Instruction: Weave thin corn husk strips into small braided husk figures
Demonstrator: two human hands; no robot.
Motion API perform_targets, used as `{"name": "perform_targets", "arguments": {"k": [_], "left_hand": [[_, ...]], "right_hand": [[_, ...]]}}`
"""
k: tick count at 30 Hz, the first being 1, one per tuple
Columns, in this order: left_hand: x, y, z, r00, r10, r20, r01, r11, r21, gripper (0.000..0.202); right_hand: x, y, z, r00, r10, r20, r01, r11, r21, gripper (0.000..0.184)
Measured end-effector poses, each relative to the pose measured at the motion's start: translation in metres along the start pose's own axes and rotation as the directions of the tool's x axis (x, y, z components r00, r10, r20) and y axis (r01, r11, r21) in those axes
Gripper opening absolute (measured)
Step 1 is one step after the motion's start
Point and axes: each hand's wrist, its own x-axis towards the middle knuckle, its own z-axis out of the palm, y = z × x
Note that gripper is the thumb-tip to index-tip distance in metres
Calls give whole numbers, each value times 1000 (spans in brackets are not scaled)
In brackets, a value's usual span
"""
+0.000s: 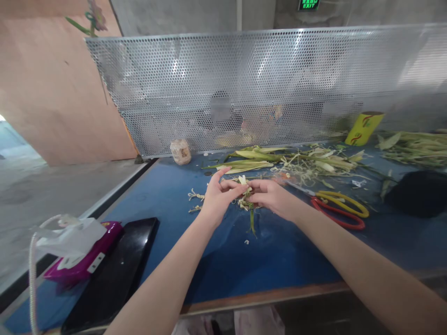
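Over the middle of the blue table, my left hand and my right hand meet at a small bundle of pale green plant strips. Both hands pinch it between thumb and fingers; my left index finger sticks up and away. A green strip hangs below the bundle. Small knotted pieces of pale fibre lie just left of my left hand. Scissors with one yellow and one red handle rest beyond my right forearm, blades toward my right hand.
Long green husk-like leaves and shredded strips lie behind my hands; another pile is at right. A yellow cylinder, a dark bundle, a small wrapped roll, a black tray and a magenta box surround them. A perforated metal screen stands behind.
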Motion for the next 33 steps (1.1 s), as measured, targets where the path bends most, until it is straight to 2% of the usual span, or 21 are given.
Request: {"name": "perform_targets", "arguments": {"k": [4,10,14,17,18,19,20,22,23,24,25,27,28,30,33], "left_hand": [[0,0,0,999,32,-11,-32,999,43,64],[1,0,-1,999,26,-42,-23,997,80,66],[2,-1,-2,996,40,-81,-36,998,54,64],[2,-1,-1,994,27,-105,-22,999,44,63],[2,-2,-1,994,22,-112,-17,999,43,63],[1,-1,-1,993,19,-119,-14,999,44,63],[1,-1,0,991,18,-129,-12,999,46,63],[1,-1,1,987,15,-161,-7,999,52,64],[1,-1,1,984,11,-178,-2,998,55,64],[0,-1,1,981,6,-196,5,998,56,65],[0,-1,1,977,1,-212,10,999,53,67],[0,-2,1,973,-6,-233,15,999,39,70],[1,-3,1,971,-4,-240,11,999,30,72],[1,-6,0,968,4,-252,-1,1000,14,72],[2,-9,0,962,0,-272,1,1000,5,69]], "right_hand": [[2,3,-1,1000,-25,-9,25,998,-66,17],[1,0,-1,998,-41,-37,35,986,-165,19],[-1,-4,-2,981,-162,-104,120,938,-325,23],[-1,-4,-2,942,-296,-157,201,874,-442,22],[-2,-4,-2,907,-381,-178,247,826,-506,21],[-3,-4,-2,849,-494,-185,305,746,-593,19],[-4,-4,-1,770,-618,-159,358,625,-694,17],[-7,-3,1,608,-794,9,414,308,-857,11],[-8,-2,2,570,-815,110,416,170,-894,9],[-9,0,4,568,-801,189,407,74,-910,8],[-9,1,6,586,-774,240,391,11,-920,8],[-9,6,8,625,-723,295,344,-84,-935,10],[-8,8,10,628,-711,317,320,-136,-938,13],[-5,11,12,592,-713,375,264,-267,-927,17],[-1,13,17,505,-713,486,169,-471,-866,13]]}}
